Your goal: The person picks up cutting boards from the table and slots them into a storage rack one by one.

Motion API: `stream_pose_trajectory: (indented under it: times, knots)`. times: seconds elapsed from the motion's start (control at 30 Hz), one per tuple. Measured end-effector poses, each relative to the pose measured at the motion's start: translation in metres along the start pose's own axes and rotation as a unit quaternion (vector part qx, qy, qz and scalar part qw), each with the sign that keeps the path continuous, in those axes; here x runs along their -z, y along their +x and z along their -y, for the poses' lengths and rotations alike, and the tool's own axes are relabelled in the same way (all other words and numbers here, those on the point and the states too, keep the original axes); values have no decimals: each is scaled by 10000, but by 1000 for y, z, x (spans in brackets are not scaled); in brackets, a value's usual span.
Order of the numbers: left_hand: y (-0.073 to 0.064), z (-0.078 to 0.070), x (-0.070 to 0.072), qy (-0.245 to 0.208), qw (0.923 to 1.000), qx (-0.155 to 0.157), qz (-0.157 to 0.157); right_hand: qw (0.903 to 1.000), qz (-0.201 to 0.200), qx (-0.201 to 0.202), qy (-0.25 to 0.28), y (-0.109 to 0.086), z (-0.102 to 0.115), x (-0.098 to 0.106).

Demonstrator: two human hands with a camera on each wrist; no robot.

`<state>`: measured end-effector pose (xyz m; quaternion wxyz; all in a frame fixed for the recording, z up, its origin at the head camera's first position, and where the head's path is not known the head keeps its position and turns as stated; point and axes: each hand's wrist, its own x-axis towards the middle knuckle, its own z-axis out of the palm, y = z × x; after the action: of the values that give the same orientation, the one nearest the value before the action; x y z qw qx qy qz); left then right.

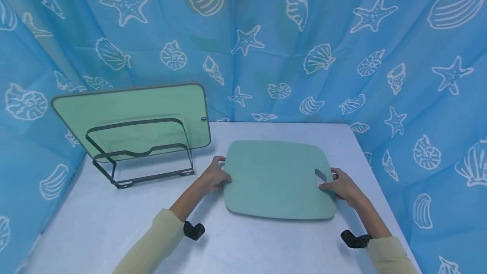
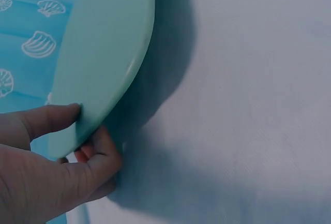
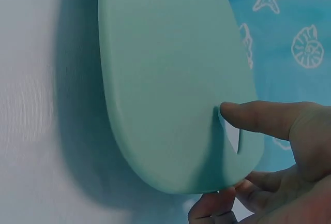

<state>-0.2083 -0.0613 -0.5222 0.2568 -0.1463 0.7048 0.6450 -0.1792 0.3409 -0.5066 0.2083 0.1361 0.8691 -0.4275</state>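
A pale green cutting board with rounded corners and a slot near its right end is held between both hands, apart from the table, its shadow falling below it. At its left end the left hand pinches the edge, thumb on top and fingers curled beneath, as the left wrist view shows. The right hand grips the other end; its thumb lies by the slot and its fingers are under the edge. On the left, a second green board with a grey rim leans in a dark metal rack.
A white cloth covers the table. Behind it and along both sides hangs a blue curtain printed with shells and starfish. Each wrist carries a small black camera mount, one on the left wrist and one on the right.
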Motion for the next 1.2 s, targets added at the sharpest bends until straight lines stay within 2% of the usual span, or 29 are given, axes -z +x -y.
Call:
stream_pose_trajectory:
  times: [0.2, 0.47, 0.7, 0.97, 1.2]
  knots:
    - [-7, -3, 2, -142, 9997, -161, -73, 9994, 15, 149, -324, -7, 4, -5]
    - [-18, -8, 8, 359, 9982, -339, -345, 9975, -188, 419, -533, -15, 7, -12]
    - [-28, -18, 17, 585, 9965, -470, -380, 9951, -407, 697, -572, -24, 9, -17]
    - [-48, -40, 32, 1002, 9888, -1020, -419, 9908, -771, 961, -556, -36, 26, -20]
    - [-62, -50, 42, 1121, 9844, -1305, -377, 9869, -1102, 1095, -430, -46, 41, -23]
